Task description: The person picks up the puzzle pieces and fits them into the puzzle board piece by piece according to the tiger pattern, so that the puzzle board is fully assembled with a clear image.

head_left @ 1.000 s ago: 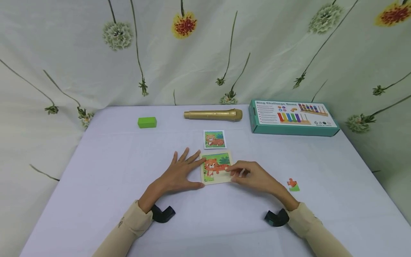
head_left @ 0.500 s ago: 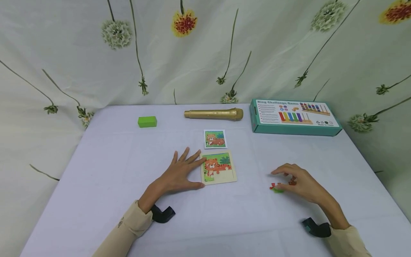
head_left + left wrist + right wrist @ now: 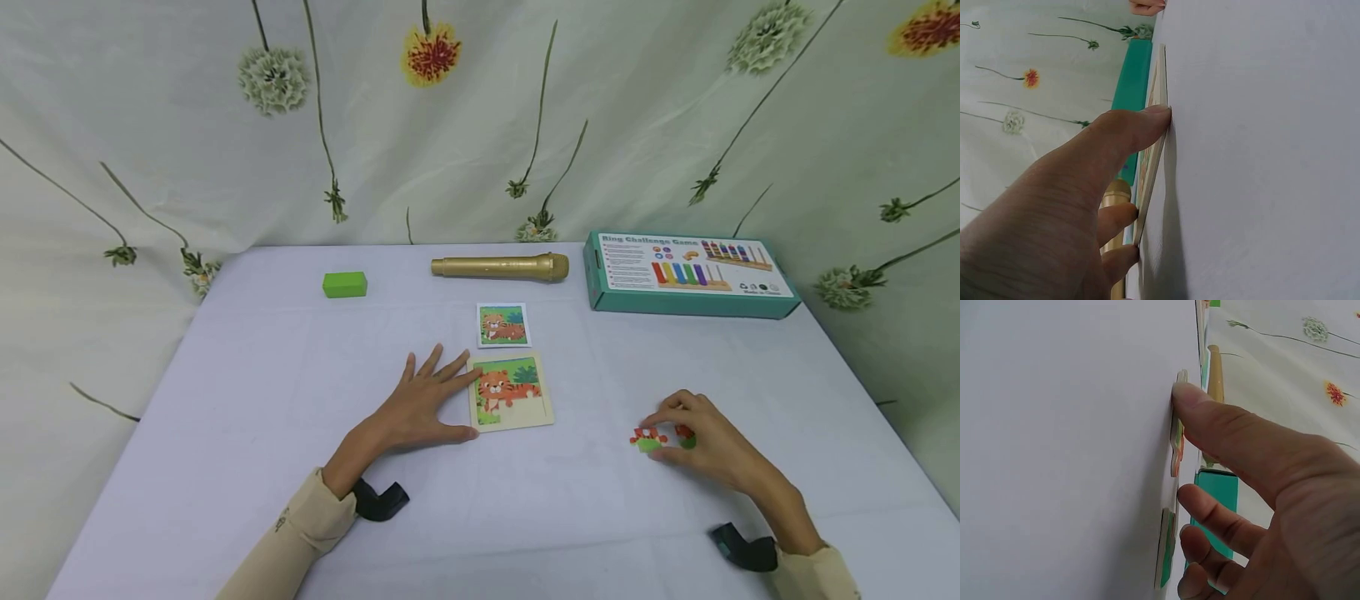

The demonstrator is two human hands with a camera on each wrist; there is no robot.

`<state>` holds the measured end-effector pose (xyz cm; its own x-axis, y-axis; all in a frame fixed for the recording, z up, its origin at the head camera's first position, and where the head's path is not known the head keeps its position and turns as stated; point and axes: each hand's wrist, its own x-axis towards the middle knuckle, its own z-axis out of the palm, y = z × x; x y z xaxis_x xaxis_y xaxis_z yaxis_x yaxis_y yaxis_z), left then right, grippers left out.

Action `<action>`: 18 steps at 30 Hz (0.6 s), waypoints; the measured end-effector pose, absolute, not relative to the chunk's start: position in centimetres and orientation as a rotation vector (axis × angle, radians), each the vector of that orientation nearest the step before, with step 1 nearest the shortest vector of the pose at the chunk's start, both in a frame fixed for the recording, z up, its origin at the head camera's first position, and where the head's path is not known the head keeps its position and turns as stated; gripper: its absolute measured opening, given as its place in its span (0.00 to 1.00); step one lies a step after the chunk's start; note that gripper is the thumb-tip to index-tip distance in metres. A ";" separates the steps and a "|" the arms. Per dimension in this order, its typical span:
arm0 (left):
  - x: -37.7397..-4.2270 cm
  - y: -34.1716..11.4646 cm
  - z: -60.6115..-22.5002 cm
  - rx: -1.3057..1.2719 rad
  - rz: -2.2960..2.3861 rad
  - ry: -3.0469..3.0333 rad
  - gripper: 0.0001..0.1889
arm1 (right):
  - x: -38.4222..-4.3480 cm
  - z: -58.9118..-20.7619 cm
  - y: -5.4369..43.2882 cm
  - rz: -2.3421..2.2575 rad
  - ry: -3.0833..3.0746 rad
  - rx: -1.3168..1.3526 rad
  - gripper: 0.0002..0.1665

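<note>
A wooden tiger puzzle board (image 3: pixel 517 420) lies at mid-table, its lower right showing bare wood. My left hand (image 3: pixel 420 408) rests at the board's left side with fingers spread; in the left wrist view the thumb touches its near edge. To the right, my right hand (image 3: pixel 708 446) pinches a red and green puzzle piece (image 3: pixel 647 443) between thumb and index finger, low over the cloth. In the right wrist view the thumb lies on the edge of that piece (image 3: pixel 1175 450). Another puzzle piece (image 3: pixel 687 440) sits under the right hand, partly hidden by its fingers.
Just beyond the board is a small tiger picture card (image 3: pixel 503 325). Farther back are a green block (image 3: pixel 345 284), a gold microphone (image 3: pixel 498 267) and a teal Ring Challenge Game box (image 3: pixel 690 302). A flowered cloth (image 3: pixel 375 150) hangs behind the table.
The right hand left the board, moved right to the loose pieces and closed thumb and index on one. A piece that it covered at the board now shows in place. The left hand stayed still.
</note>
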<state>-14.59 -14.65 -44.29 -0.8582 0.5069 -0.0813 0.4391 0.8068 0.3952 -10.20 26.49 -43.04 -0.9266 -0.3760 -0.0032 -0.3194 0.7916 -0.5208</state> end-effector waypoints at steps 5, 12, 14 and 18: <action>-14.5 -14.7 -44.2 0.743 0.546 2.812 0.46 | -10.3 -43.2 26.2 -0.814 2.876 -0.577 0.17; -14.5 -14.7 -44.1 0.745 0.548 2.805 0.46 | -10.5 -43.4 25.7 -0.865 2.883 -0.655 0.18; -14.5 -14.7 -44.1 0.745 0.551 2.803 0.46 | -10.6 -43.5 25.4 -0.877 2.879 -0.673 0.18; -14.6 -14.7 -44.1 0.748 0.552 2.800 0.46 | -10.9 -43.5 24.8 -0.902 2.880 -0.692 0.20</action>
